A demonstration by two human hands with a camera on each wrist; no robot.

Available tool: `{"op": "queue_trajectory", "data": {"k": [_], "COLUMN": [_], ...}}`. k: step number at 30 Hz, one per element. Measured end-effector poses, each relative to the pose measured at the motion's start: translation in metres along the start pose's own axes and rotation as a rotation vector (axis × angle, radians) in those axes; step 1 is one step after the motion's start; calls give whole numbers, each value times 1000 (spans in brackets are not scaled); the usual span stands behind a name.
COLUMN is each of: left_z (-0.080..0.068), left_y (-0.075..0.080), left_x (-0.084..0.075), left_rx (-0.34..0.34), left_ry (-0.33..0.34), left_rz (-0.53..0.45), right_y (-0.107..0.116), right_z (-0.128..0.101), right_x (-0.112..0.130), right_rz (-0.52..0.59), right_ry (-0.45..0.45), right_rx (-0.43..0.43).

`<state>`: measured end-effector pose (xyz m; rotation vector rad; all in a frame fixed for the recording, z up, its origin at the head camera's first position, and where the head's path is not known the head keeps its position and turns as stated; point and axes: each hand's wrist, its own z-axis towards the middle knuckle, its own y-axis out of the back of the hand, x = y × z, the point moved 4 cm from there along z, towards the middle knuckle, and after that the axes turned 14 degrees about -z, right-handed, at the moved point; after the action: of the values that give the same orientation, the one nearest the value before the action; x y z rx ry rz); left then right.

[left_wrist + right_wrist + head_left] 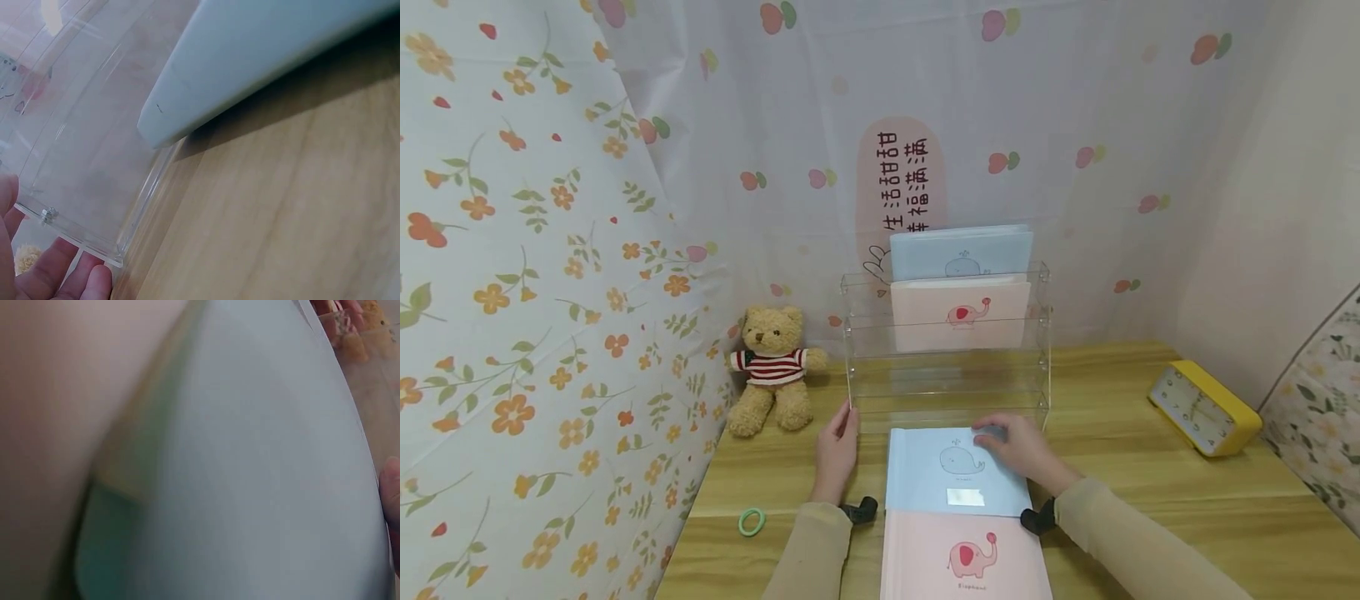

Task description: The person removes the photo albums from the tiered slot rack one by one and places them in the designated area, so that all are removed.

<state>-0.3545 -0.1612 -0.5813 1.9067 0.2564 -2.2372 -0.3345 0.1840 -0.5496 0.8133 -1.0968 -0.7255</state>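
Nearest the head camera, a pink book (966, 557) with an elephant on its matte cover lies flat on the wooden table (1150, 517), its lower edge cut off by the frame. Just beyond it, edge to edge, lies a pale blue book (951, 471) with a whale drawing; its rounded corner (156, 122) shows in the left wrist view. The right hand (1018, 446) rests on this book's far right corner, fingers curled over the edge; the right wrist view is mostly blur, with only a fingertip (390, 487) at the cover's edge. The left hand (837, 446) stands edge-up beside the book, fingers straight and together, tips touching the lower left corner of a clear acrylic rack (947, 367). A green hair tie (751, 522) lies near the left sleeve. Inside the stepped rack stand another pink book (958, 312) and, behind it, a blue one (958, 250), both partly hidden. A plush teddy bear (772, 367) sits left of it; a yellow clock (1202, 407) lies far right.
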Motion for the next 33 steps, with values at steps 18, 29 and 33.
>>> {"op": "queue_trajectory", "data": {"k": [18, 29, 33], "left_z": [3, 1, 1], "left_y": [-1, 2, 0], "left_x": [1, -1, -2], "left_rx": [-19, -26, -17], "left_ry": [-21, -18, -11], "left_rz": [-3, 25, 18], "right_y": [-4, 58, 93], "right_z": [-9, 14, 24], "right_x": [-4, 23, 29], "right_rz": [-257, -96, -4], "right_ry": [2, -11, -58], "right_rx": [47, -254, -321]}}
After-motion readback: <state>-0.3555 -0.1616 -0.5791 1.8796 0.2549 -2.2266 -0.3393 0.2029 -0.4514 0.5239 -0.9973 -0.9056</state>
